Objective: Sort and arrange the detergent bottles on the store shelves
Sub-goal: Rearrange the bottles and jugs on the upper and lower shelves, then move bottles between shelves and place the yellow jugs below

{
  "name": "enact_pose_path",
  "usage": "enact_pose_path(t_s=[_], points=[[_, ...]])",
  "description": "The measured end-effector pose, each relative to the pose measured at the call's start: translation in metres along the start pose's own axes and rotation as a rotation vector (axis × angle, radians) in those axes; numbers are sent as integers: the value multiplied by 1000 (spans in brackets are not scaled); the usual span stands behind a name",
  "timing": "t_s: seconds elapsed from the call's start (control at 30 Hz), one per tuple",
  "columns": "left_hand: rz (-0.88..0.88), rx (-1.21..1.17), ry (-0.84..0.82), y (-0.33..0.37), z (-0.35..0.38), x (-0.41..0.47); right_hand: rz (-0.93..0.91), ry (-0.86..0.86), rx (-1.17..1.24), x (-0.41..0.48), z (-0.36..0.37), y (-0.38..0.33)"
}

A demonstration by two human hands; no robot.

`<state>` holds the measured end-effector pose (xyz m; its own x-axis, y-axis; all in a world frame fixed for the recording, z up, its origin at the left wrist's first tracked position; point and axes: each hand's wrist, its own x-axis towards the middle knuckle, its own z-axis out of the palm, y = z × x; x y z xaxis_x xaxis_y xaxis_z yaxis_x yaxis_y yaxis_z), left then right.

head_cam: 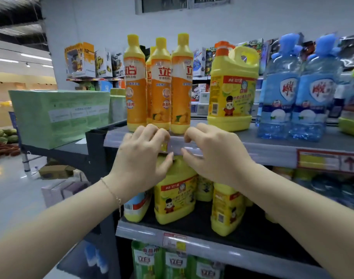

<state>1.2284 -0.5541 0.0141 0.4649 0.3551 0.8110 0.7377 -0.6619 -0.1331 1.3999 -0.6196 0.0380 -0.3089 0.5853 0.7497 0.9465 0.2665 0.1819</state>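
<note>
A shop: shelves stocked with detergent bottles, price tags, boxed toys.

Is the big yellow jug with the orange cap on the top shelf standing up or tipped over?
Standing up. The yellow jug sits flat on its base on the top shelf, orange cap pointing up, handle at the top.

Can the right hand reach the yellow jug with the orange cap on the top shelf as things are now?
Probably yes. The right hand is empty at the shelf edge, and the yellow jug stands just up and to the right of it, near the front. Nothing stands between them.
</note>
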Motion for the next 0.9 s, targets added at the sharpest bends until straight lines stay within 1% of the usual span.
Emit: enact_pose_path(t_s=[0.1, 0.23, 0.43, 0.53, 0.57, 0.67, 0.73, 0.8, 0.83, 0.9], points=[[22, -114, -114, 27, 16, -22, 14, -53, -54, -36, -1, 8], [41, -236, -265, 68, 48, -41, 88, -120, -118, -82, 2, 26], [103, -327, -425, 139, 83, -45, 282, -304, -195, -152, 0, 68], [64, -371, -534, 175, 95, -37, 381, -427, -249, -182, -10, 94], [39, -416, -550, 186, 100, -33, 424, -462, -229, -193, -12, 104], [0, -501, -566, 218, 124, -18, 523, -458, -165, -223, -22, 135], [-24, -500, -590, 238, 145, -8, 594, -497, -184, -243, -27, 159], [-30, -519, -559, 258, 168, -2, 661, -543, -213, -263, -32, 183], [-45, -547, -551, 270, 179, 2, 679, -532, -227, -273, -34, 195], [-112, -720, -595, 294, 203, 10, 754, -491, -206, -292, -36, 221]])
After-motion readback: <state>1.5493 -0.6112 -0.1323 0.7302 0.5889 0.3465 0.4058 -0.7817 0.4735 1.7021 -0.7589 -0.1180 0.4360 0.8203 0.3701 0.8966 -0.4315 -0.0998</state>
